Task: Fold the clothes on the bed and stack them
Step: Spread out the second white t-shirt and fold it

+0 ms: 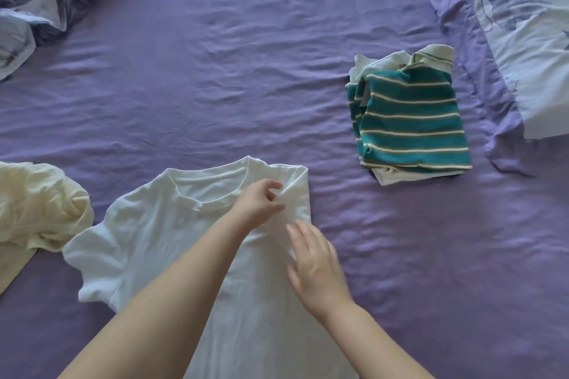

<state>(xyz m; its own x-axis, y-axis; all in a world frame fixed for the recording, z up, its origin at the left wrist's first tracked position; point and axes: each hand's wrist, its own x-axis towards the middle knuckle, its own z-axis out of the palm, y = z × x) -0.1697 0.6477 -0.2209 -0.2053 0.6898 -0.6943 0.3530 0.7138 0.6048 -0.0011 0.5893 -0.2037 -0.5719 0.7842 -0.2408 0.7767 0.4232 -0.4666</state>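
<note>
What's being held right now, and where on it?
The left hand pinches the white T-shirt at its folded-in right shoulder. The right hand holds nothing.

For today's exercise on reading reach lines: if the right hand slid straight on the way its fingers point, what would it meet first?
The right hand points up and slightly left over the white T-shirt. It would probably meet the left hand, which pinches the folded-in shoulder, though relative height is unclear.

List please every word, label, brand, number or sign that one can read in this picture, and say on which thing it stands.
No text can be read anywhere in this view.
white T-shirt: plain, no print or label visible.
striped folded shirt: only stripes; a small pale tag-like patch at its left edge is too blurred to read.
cream garment: no text.
patterned bedding: only a pattern, no letters.
</note>
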